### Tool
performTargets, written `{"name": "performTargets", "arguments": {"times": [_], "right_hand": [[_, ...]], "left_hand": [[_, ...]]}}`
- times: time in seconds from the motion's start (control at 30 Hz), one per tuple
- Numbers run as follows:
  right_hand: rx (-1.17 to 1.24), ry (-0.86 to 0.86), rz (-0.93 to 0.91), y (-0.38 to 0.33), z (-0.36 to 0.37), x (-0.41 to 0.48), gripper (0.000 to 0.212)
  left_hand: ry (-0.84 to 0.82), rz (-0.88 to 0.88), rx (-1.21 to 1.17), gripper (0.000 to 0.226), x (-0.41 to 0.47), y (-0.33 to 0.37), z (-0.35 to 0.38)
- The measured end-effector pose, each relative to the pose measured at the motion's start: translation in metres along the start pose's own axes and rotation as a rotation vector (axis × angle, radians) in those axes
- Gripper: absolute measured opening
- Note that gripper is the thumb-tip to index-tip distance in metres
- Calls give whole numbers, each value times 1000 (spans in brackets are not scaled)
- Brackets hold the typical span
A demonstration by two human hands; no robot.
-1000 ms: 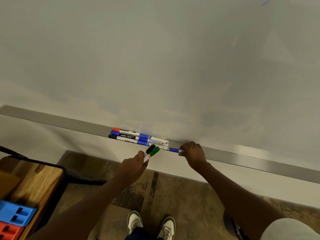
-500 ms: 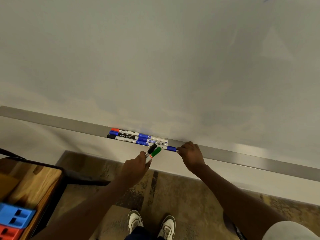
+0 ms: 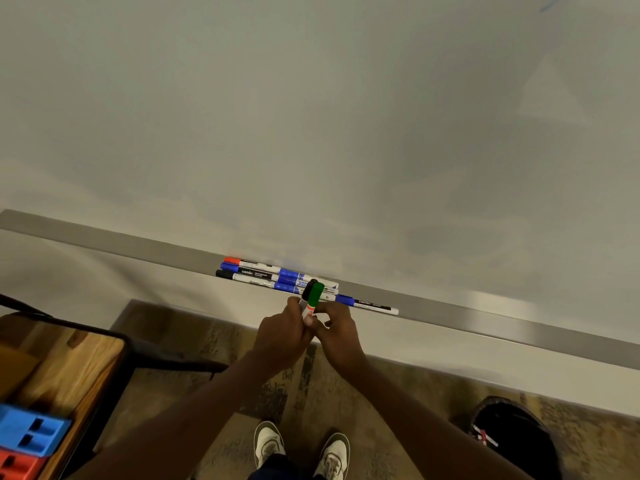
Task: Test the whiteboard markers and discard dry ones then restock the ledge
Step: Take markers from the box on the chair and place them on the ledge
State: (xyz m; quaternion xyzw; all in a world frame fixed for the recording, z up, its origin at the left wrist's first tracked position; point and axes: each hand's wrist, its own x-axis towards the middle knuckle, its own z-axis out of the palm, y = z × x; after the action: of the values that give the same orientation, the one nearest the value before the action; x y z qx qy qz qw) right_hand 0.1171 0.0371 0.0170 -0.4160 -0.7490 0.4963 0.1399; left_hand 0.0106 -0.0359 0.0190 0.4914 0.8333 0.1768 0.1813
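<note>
My left hand [image 3: 281, 334] grips two upright markers, one with a green cap [image 3: 316, 294] and one with a black cap [image 3: 308, 288]. My right hand [image 3: 337, 329] pinches the lower barrel of the green-capped marker, touching the left hand. On the grey ledge [image 3: 485, 323] lie several markers side by side: a red-capped one [image 3: 249, 262], a blue-capped one [image 3: 249, 271] and a black-capped one [image 3: 246, 277], with more blue-capped ones beside them. Another blue-capped marker [image 3: 367, 303] lies alone to the right. The whiteboard [image 3: 311, 116] fills the upper view.
A black bin [image 3: 516, 434] with a discarded marker inside stands on the carpet at the lower right. A wooden table [image 3: 59, 368] at the lower left carries blue [image 3: 31, 433] and red [image 3: 17, 464] plastic boxes. My shoes [image 3: 301, 448] show at the bottom.
My right hand let go of the blue-capped marker, which now lies on the ledge, and moved left to meet my left hand at the green-capped marker.
</note>
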Motion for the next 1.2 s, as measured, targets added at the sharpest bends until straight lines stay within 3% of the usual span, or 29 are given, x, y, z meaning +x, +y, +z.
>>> {"name": "performTargets", "arguments": {"times": [0.27,0.43,0.6,0.7,0.83,1.2], "right_hand": [[50,27,114,-12,0,2,8],[-29,66,26,-13,-9,0,16],[-439,153,-345,1,-52,25,17],[-767,91,-304,18,-71,49,32],[-972,-12,-255,37,-79,59,45],[-925,25,-206,56,-73,68,35]], "left_hand": [[56,-12,11,52,0,3,0],[27,-57,111,68,1,6,2],[26,-107,207,68,-1,-2,-1],[51,-110,172,62,-2,-8,1],[61,-116,184,57,-2,-9,1],[59,-114,191,46,1,-8,0]]}}
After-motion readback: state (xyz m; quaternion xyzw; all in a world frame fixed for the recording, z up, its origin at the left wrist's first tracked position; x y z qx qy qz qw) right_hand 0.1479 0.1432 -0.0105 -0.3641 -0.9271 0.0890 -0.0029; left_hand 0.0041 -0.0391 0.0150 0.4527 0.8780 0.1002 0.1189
